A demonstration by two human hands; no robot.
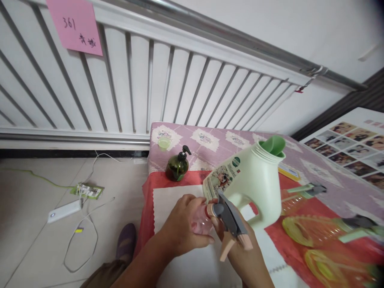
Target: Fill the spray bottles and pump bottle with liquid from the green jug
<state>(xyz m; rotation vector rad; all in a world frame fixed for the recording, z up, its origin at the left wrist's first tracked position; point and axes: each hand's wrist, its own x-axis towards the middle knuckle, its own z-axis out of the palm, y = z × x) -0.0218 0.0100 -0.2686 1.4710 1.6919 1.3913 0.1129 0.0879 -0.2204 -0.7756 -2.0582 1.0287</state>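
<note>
A see-through pink spray bottle with a grey and peach trigger head lies tilted between my two hands. My left hand is wrapped round the bottle's body. At the neck, the fingers of my right hand grip the peach collar, partly hidden behind the trigger head. Just beyond my hands leans a large pale green jug, its mouth uncapped, with a green spout inside. A dark green pump bottle stands to the left of the jug. A small pale green cap sits on the patterned tablecloth.
Several clear spray bottles lie on the red cloth at right. White sheets lie beneath my hands. A white radiator runs behind the table. Cables and a power strip are on the floor at left, near a purple shoe.
</note>
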